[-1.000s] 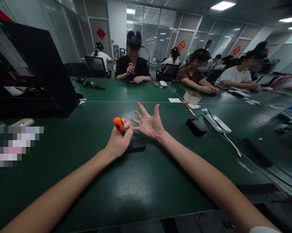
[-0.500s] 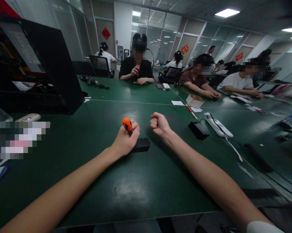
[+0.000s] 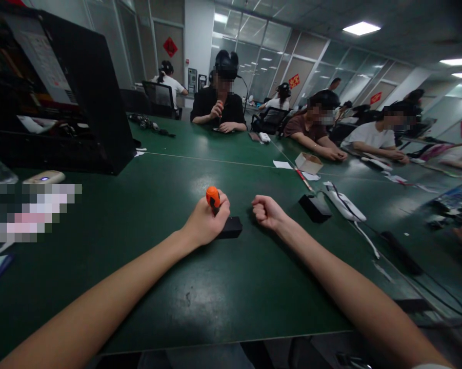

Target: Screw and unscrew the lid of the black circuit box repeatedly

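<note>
My left hand (image 3: 205, 224) wraps an orange-handled screwdriver (image 3: 213, 197) near upright, likely for control over the black box (image 3: 234, 228); right hand (image 3: 269, 211) fisted nearby, contents I can't tell.

Left hand (image 3: 208, 219) in a grip, right hand (image 3: 269, 211) in a fist

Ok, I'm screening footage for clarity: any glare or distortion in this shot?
Head view: glare on the table, in the foreground and just beyond the left hand; head view: the orange handle reads clearly, while the black box partly hidden by that hand shows little detail; head view: the case looks stretched and leaning, probably wide-angle distortion.
</note>
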Action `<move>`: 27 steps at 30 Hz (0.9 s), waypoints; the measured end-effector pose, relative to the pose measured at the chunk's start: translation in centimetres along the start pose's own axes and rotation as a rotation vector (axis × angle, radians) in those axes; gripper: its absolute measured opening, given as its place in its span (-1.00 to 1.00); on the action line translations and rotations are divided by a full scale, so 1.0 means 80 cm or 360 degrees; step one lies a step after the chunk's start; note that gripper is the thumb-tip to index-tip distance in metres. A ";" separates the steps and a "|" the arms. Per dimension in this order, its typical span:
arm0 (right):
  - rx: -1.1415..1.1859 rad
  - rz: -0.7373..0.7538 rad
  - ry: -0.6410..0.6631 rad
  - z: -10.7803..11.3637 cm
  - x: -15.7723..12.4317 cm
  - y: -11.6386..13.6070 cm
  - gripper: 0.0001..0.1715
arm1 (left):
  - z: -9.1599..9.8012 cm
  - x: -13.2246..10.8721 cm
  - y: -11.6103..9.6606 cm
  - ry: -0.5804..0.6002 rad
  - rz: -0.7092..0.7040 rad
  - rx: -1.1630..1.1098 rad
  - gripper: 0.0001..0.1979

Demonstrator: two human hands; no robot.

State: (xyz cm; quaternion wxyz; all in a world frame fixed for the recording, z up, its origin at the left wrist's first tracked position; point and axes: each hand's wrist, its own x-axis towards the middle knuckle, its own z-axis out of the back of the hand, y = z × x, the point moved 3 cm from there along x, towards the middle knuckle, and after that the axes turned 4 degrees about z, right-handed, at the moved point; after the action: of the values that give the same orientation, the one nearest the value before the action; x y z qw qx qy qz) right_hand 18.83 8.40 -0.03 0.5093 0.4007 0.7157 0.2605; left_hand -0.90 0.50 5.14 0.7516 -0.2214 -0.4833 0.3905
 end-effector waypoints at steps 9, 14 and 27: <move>-0.0069 0.0024 0.0050 0.023 0.028 -0.007 -0.71 | -0.004 -0.003 0.003 0.0027 0.0064 -0.0045 -0.72; -0.0140 0.0092 0.0118 0.021 0.026 -0.007 -0.64 | -0.005 -0.003 0.008 0.0029 0.0089 -0.0051 -0.68; -0.0733 0.0957 0.0339 -0.041 -0.049 -0.003 -0.41 | -0.006 -0.005 0.009 0.0037 0.0125 -0.0076 -0.68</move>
State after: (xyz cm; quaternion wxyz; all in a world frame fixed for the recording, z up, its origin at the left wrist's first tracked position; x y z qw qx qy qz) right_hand 16.32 5.13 2.95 0.4097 0.4383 0.5381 0.5920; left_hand -0.78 0.61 4.20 0.7357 -0.2626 -0.4747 0.4054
